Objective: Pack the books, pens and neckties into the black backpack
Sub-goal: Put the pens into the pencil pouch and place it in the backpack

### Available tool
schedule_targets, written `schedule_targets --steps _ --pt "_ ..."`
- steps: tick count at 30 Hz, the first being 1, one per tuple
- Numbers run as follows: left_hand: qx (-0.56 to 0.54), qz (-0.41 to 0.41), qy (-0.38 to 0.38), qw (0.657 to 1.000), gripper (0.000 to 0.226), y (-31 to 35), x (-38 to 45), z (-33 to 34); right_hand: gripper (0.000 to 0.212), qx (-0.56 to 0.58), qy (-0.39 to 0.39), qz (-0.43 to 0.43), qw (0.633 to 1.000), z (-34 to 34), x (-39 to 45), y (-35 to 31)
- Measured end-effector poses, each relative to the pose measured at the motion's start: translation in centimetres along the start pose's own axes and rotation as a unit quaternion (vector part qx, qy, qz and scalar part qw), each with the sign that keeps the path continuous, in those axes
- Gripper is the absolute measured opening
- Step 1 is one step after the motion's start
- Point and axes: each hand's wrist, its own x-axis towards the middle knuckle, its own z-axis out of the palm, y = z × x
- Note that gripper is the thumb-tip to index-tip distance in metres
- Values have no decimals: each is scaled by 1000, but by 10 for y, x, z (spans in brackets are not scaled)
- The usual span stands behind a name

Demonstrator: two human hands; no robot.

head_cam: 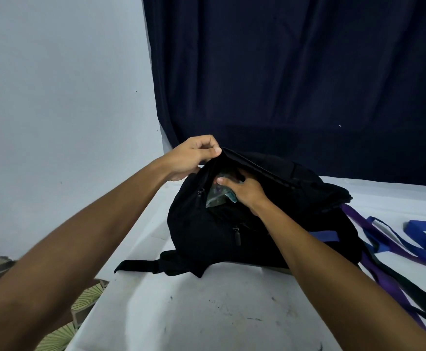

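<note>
Head view: your left hand (191,158) pinches black backpack (206,229) flap up; your right hand (244,191) grips book (215,198) in opening. Neckties (394,239) beside backpack on desk (206,312).

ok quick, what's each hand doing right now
Left hand: closed, pinching the raised edge of the black backpack opening.
Right hand: on a greenish book half inside the backpack; whether the fingers grip it cannot be told.

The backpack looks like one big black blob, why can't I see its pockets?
In the head view the light is dim and flat, so the black backpack swallows detail; only its zipper pulls catch a little shine. The wide lens also stretches both arms at the edges, and the book under the right hand looks soft.
</note>
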Motion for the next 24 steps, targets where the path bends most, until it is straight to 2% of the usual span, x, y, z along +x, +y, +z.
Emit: schedule_targets --steps 3,9,14,20,24 --pt "-2 0 0 1000 20 0 1 0 59 -22 1 -29 999 5 5 0" --pt "0 1 4 1000 20 -1 4 -2 54 -66 42 -30 996 14 13 7" --pt "2 -3 12 1000 20 -1 3 -3 52 -216 87 -52 971 30 16 7" --pt "-17 -12 29 999 19 -5 -4 -18 58 -147 -6 -113 983 20 12 13" --pt "-25 -6 22 999 19 -8 -8 -16 60 -176 4 -117 977 20 9 16"
